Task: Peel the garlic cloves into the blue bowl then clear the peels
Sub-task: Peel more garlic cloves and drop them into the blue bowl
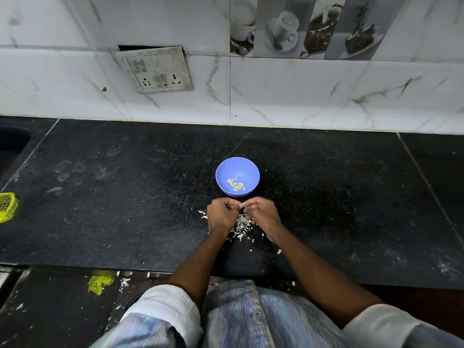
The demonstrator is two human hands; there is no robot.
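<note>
On the black tabletop [125, 197], both hands' fingers [232, 203] seemingly pinch one clove [243, 204]; tugging could flick peel [242, 226] into the bowl [237, 176].

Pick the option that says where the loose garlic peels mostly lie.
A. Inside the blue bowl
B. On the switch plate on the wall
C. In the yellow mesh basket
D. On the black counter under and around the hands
D: the white peels are scattered on the counter beneath the hands, while the blue bowl holds only peeled cloves.
</note>
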